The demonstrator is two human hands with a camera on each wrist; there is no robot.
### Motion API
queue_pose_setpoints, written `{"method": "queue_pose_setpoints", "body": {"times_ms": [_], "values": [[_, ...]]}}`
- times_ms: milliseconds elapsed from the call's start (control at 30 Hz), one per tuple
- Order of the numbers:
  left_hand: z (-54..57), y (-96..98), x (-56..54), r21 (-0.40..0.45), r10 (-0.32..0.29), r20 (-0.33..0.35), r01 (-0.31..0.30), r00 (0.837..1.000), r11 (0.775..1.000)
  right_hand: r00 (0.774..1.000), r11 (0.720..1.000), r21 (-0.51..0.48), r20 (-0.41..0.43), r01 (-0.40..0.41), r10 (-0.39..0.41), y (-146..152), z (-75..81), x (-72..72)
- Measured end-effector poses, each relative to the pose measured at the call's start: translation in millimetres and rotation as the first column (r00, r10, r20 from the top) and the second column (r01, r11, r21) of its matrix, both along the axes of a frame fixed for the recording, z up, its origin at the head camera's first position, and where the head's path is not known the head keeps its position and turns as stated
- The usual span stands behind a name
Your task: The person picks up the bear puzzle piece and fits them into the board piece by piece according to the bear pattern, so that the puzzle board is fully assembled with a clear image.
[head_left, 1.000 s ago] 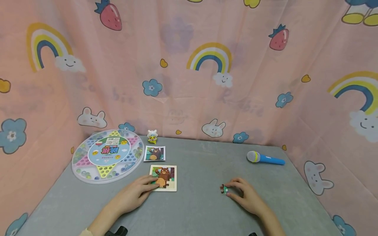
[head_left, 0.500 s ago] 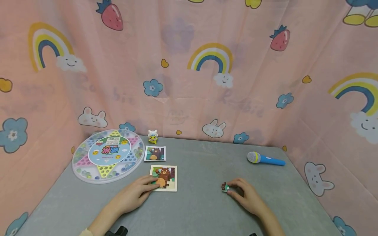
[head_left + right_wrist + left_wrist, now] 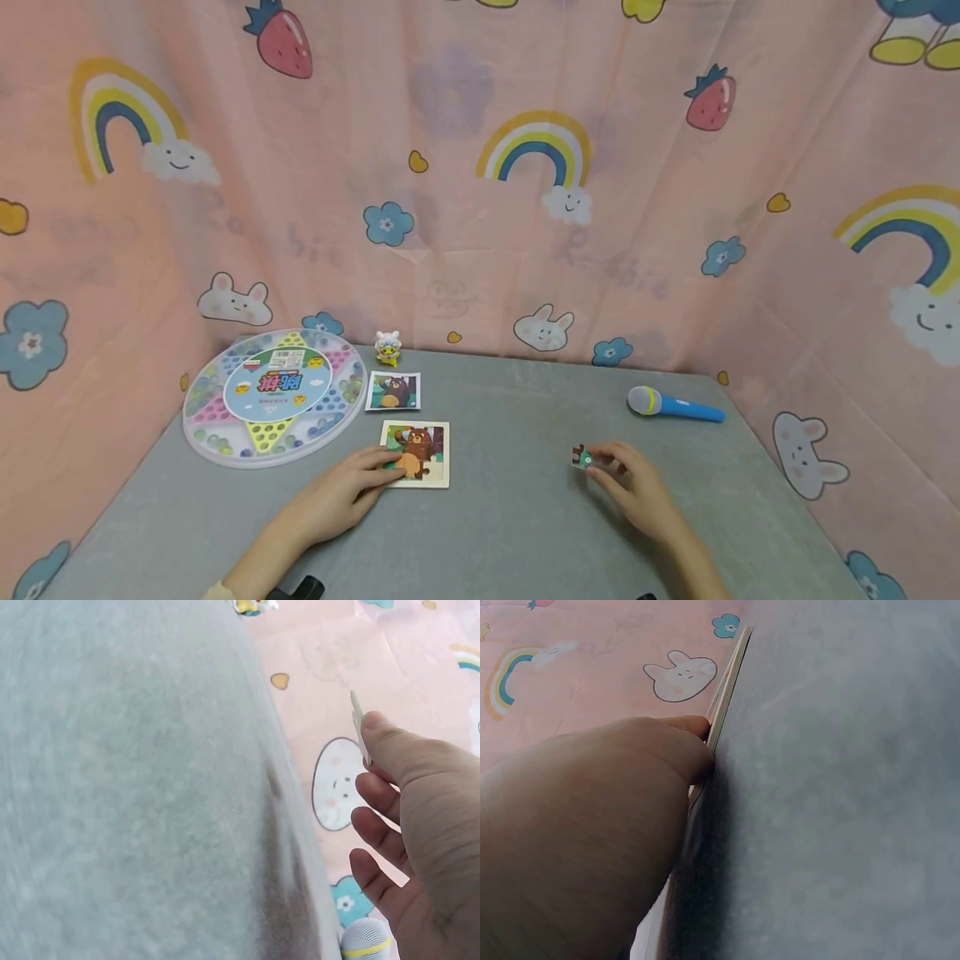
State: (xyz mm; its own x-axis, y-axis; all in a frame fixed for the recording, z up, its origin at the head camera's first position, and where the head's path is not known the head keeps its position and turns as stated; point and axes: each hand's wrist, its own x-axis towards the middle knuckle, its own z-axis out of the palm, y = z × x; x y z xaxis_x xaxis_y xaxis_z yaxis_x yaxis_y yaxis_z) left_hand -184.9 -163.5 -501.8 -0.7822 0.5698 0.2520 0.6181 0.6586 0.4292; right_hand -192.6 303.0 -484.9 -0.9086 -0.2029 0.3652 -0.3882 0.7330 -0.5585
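Note:
In the head view, a square bear jigsaw puzzle (image 3: 437, 448) in a pale frame lies on the table, a bare cream patch at its lower right. My left hand (image 3: 339, 497) rests its fingers on the puzzle's left part, and the thumb lies by the near left edge. The left wrist view catches the frame edge-on (image 3: 731, 686) beside the thumb. Between thumb and forefinger, my right hand (image 3: 633, 487) pinches a small green and brown puzzle piece (image 3: 581, 457), raised above the table. Seen from the right wrist, the piece (image 3: 358, 724) is thin and edge-on, the other fingers loosely bent.
Behind the puzzle lies a bear picture card (image 3: 393, 391), with a small figurine (image 3: 387, 347) farther back. A round Chinese checkers board (image 3: 213, 367) takes up the back left. At the back right is a blue toy microphone (image 3: 686, 407). A pink printed curtain (image 3: 450, 275) hangs behind the grey table (image 3: 510, 533).
My right hand has lifted the puzzle piece slightly up and to the right, and the piece has turned in its fingers. My left hand stays on the puzzle.

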Motion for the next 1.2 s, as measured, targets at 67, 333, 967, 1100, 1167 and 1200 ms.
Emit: {"method": "queue_pose_setpoints", "body": {"times_ms": [67, 333, 967, 1100, 1167, 1200], "values": [[0.5, 0.1, 0.1, 0.006, 0.0, 0.003, 0.0, 1.0, 1.0, 1.0, 1.0, 0.003, -0.004, 0.001, -0.001, -0.7, 2.7, -0.1], [1.2, 0.3, -0.4, 0.0, 0.004, 0.0, -0.004, 1.0, 1.0, 1.0, 0.997, 0.077, 0.025, -0.012, 0.01, -8.8, 7.7, -4.3], [1.8, -0.3, -0.5, -0.012, -0.014, -0.01, 0.014, 1.0, 1.0, 0.986, 0.987, 0.071, -0.075, -0.142, 0.147, -75.1, 31.6, -46.1], [1.6, 0.2, -0.5, -0.014, -0.008, -0.005, 0.008, 1.0, 1.0, 0.982, 0.985, 0.054, -0.089, -0.164, 0.169, -97.3, 33.1, -50.8], [1.4, 0.2, -0.5, -0.015, -0.004, 0.0, 0.004, 1.0, 1.0, 0.982, 0.985, 0.06, -0.086, -0.163, 0.167, -108.9, 34.3, -51.3], [1.2, 0.2, -0.6, -0.015, -0.001, 0.002, 0.001, 1.0, 1.0, 0.983, 0.985, 0.061, -0.078, -0.163, 0.167, -114.7, 34.7, -51.4]]}}
